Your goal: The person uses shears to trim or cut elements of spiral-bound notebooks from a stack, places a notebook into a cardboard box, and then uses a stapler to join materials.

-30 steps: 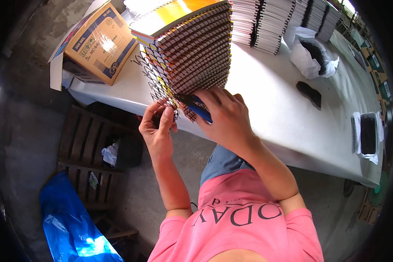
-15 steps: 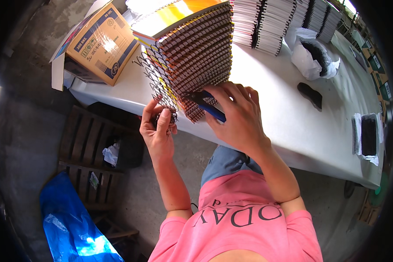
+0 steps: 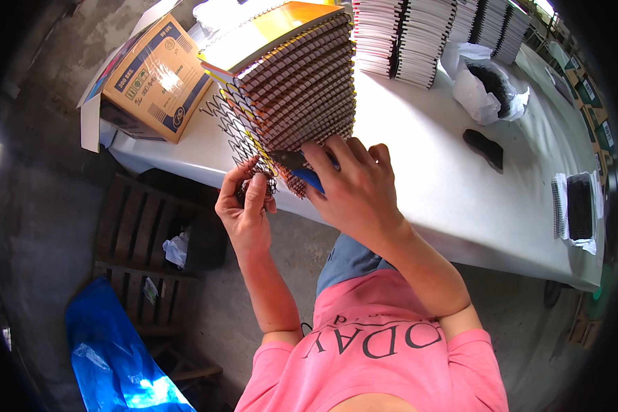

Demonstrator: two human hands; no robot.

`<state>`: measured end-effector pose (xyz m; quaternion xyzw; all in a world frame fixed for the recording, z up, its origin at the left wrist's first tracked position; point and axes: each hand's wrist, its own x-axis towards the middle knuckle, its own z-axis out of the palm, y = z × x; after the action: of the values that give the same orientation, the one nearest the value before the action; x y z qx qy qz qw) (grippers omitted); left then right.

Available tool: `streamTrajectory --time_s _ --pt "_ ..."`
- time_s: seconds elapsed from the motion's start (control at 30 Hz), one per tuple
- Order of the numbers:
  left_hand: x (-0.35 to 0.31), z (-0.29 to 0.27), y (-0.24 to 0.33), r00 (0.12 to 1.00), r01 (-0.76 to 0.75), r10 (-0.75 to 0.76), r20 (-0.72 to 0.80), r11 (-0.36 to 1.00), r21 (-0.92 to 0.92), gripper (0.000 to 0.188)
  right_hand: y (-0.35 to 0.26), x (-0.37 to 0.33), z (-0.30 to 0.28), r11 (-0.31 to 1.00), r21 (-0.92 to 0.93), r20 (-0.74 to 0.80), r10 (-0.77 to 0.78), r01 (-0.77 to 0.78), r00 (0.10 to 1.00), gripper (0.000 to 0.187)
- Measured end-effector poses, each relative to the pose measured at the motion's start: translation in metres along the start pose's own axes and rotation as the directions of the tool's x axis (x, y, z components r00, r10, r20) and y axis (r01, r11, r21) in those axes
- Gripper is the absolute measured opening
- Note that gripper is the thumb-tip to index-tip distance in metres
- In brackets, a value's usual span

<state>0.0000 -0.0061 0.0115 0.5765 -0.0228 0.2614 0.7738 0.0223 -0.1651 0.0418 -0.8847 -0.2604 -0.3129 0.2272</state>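
A tall stack of spiral-bound notebooks stands at the table's near edge, its dark coil spines toward me. Loose coil ends stick out along the stack's left side. My right hand is closed around blue-handled pliers, whose dark jaws reach the coils low at the stack's left corner. Just left of them, my left hand is closed on a small bunch of dark coil pieces beside the lower coil ends. Whether the jaws grip a wire is too small to tell.
A cardboard box sits at the table's left end. More bound stacks stand at the back. To the right are a wrapped bundle, a dark object and a small coil-bound pile. Below left are a wooden pallet and blue plastic.
My right hand has moved left and slightly down, taking the pliers' jaws closer to the coil ends by my left hand. My left hand has barely shifted and stays closed.
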Motion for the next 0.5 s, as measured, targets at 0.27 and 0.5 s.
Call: streamTrajectory --time_s 0.27,0.5 --pt "-0.003 0.002 -0.002 0.999 0.025 -0.025 -0.032 1.0 -0.001 0.022 0.011 0.001 0.005 0.998 0.053 0.026 -0.027 0.025 0.999 0.042" --pt "-0.005 -0.001 0.003 0.999 0.011 -0.009 -0.03 0.998 0.069 0.02 0.014 0.005 -0.004 0.998 0.049 0.072 -0.04 0.037 0.997 0.043"
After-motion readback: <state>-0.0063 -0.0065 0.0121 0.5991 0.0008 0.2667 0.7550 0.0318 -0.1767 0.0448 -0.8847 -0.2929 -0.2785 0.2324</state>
